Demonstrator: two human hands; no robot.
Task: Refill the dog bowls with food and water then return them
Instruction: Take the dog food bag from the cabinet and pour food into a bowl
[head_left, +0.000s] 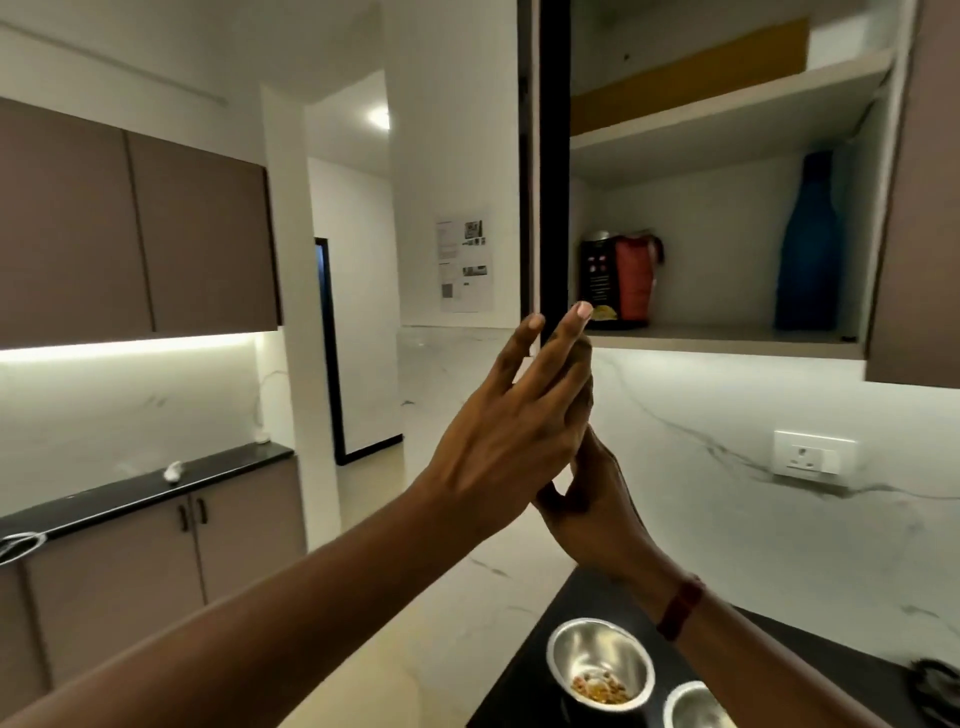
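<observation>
Two steel dog bowls stand on the black counter (779, 639) at the bottom right. One bowl (600, 670) holds a little kibble; the other bowl (693, 706) is cut off by the frame edge. My left hand (509, 436) is raised with straight, spread fingers at the lower end of the open wall cabinet's door edge (553, 156). My right hand (592, 499), with a red wristband, rises just behind it, its fingers mostly hidden by the left hand. On the cabinet's lower shelf stand a dark food pack (602, 280) and a red pack (634, 280).
A tall blue bottle (805, 249) stands at the right of the same shelf (727, 338). A wall socket (813, 457) sits on the marble backsplash. A second counter (156, 493) with brown cupboards runs along the left wall, beside a doorway (358, 338).
</observation>
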